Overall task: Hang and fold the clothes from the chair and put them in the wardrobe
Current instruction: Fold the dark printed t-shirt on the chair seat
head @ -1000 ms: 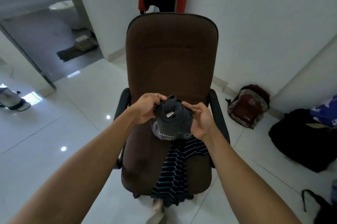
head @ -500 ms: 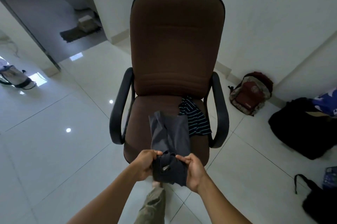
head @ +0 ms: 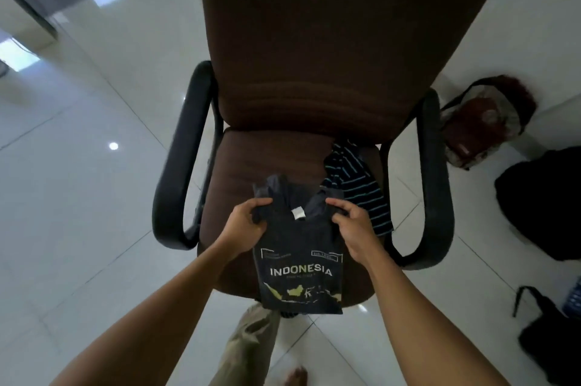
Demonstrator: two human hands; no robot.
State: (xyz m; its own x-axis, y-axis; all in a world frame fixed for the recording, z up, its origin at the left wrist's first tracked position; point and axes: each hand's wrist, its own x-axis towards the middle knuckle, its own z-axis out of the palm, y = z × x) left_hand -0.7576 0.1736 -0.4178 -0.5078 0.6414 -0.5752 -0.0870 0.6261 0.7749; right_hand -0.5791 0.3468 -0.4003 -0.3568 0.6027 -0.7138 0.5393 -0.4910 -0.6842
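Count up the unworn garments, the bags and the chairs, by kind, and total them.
Garments: 2, the INDONESIA T-shirt and the striped top.
Bags: 3, the red backpack, large black bag, strapped black bag.
Chairs: 1, the brown chair.
Total: 6.

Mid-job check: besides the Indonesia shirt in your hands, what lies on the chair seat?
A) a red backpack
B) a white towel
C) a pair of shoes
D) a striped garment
D: a striped garment lies on the chair seat near the right armrest, behind the shirt gripped by the left hand and right hand.
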